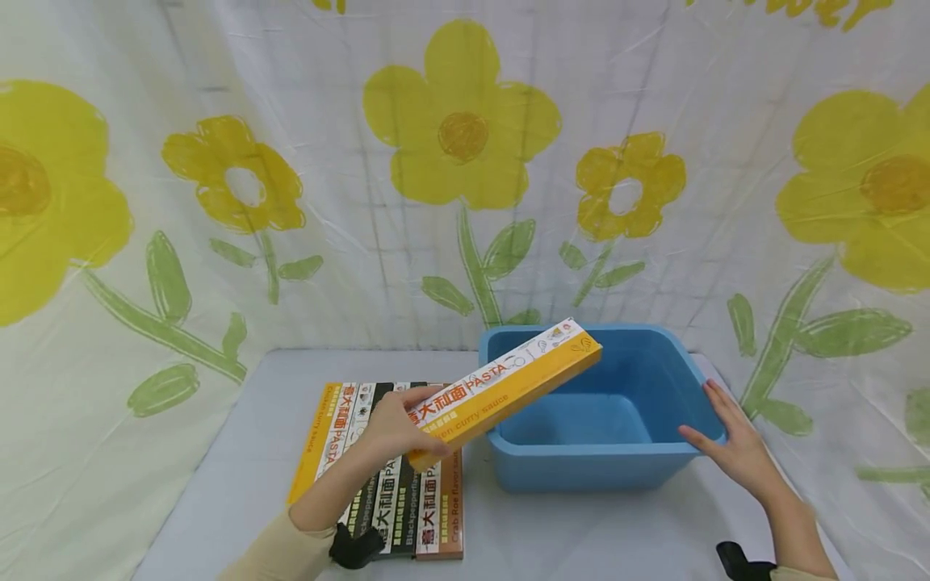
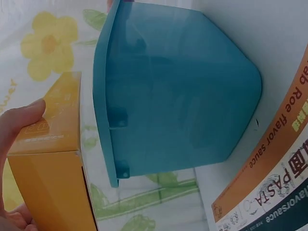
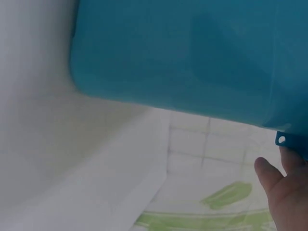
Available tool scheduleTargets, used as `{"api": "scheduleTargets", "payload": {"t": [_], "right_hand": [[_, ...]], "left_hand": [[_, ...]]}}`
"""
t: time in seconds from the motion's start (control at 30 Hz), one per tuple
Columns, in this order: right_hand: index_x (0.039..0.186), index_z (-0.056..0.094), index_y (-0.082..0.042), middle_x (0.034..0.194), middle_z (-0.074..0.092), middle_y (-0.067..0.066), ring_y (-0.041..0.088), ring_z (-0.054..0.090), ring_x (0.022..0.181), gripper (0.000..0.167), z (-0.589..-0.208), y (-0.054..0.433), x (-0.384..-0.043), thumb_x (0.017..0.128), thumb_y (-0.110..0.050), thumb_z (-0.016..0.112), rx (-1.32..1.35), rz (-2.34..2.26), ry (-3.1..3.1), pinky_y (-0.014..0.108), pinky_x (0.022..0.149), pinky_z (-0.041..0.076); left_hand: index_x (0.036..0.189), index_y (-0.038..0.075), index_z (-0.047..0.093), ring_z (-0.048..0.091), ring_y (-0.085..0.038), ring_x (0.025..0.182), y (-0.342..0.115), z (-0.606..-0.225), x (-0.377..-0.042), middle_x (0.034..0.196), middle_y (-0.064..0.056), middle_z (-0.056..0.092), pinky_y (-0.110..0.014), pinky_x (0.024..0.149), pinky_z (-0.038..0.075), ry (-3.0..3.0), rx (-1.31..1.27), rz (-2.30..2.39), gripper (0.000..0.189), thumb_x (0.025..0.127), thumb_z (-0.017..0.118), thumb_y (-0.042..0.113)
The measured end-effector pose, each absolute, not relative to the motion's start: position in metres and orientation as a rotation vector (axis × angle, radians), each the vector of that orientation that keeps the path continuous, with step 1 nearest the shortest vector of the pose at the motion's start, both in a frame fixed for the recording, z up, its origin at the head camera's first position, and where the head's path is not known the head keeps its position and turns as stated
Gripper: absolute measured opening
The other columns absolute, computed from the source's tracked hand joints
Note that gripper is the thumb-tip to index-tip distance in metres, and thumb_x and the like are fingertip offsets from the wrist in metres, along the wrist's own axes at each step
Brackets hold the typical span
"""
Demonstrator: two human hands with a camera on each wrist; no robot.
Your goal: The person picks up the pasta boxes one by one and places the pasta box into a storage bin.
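My left hand point(image 1: 398, 428) grips one end of a long yellow-and-white pasta box point(image 1: 508, 379), thumb along its side. The box is tilted up to the right, its far end over the blue plastic tub point(image 1: 596, 468). In the left wrist view, the box's yellow end point(image 2: 48, 187) is beside the tub's wall point(image 2: 183, 96). At the tub's right rim, my right hand point(image 1: 744, 452) rests with fingers and thumb spread over the front corner. The right wrist view shows its fingertips close to a small holed tab point(image 3: 282, 139) under the rim.
Left of the tub, several pasta boxes lie side by side on the white table point(image 1: 240, 460): a yellow box point(image 1: 314, 440), dark boxes point(image 1: 395, 500) and a brown box point(image 1: 452, 516). Behind hangs a white curtain point(image 1: 341, 282) with yellow flowers.
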State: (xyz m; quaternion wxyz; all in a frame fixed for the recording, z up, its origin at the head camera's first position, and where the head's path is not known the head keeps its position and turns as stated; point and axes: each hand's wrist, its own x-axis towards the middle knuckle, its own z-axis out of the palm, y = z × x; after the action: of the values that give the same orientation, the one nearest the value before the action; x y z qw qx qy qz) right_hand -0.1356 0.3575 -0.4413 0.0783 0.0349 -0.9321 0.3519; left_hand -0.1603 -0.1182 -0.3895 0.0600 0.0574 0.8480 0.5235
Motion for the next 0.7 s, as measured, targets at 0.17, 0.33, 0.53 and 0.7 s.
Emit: {"api": "scheduleTargets", "payload": {"t": [0.17, 0.33, 0.53, 0.7], "right_hand": [[0.154, 0.009, 0.001, 0.159, 0.004, 0.026, 0.056, 0.006, 0.139, 0.089, -0.44, 0.357, -0.136, 0.093, -0.035, 0.063, 0.076, 1.056, -2.812, 0.081, 0.093, 0.018], [0.155, 0.005, -0.001, 0.159, -0.001, 0.025, 0.057, 0.004, 0.138, 0.089, -0.438, 0.358, -0.137, 0.095, -0.036, 0.061, 0.034, 1.053, -2.867, 0.082, 0.09, 0.02], [0.155, 0.004, -0.002, 0.159, -0.001, 0.026, 0.058, 0.006, 0.137, 0.091, -0.437, 0.357, -0.137, 0.094, -0.038, 0.061, 0.011, 1.044, -2.888, 0.082, 0.088, 0.022], [0.155, 0.003, -0.002, 0.159, -0.002, 0.026, 0.059, 0.006, 0.137, 0.091, -0.436, 0.355, -0.136, 0.094, -0.036, 0.062, 0.013, 1.06, -2.89, 0.082, 0.088, 0.022]], "left_hand": [[0.126, 0.012, 0.066, 0.058, -0.018, 0.084, -0.105, -0.382, -0.175, 0.1, -0.002, 0.067, -0.031, 0.066, 0.051, 2.556, 0.252, 1.523, 0.079, 0.051, 0.091, 0.008], [0.126, 0.009, 0.066, 0.059, -0.017, 0.085, -0.089, -0.368, -0.189, 0.099, -0.002, 0.068, -0.028, 0.068, 0.051, 2.475, 0.325, 1.534, 0.077, 0.052, 0.089, 0.004], [0.125, 0.012, 0.067, 0.057, -0.015, 0.083, -0.069, -0.358, -0.208, 0.099, 0.001, 0.068, -0.027, 0.069, 0.048, 2.541, 0.403, 1.349, 0.076, 0.053, 0.091, 0.013], [0.125, 0.011, 0.067, 0.057, -0.015, 0.082, -0.055, -0.356, -0.22, 0.1, 0.002, 0.068, -0.028, 0.07, 0.048, 2.527, 0.521, 1.207, 0.075, 0.055, 0.09, 0.02]]}}
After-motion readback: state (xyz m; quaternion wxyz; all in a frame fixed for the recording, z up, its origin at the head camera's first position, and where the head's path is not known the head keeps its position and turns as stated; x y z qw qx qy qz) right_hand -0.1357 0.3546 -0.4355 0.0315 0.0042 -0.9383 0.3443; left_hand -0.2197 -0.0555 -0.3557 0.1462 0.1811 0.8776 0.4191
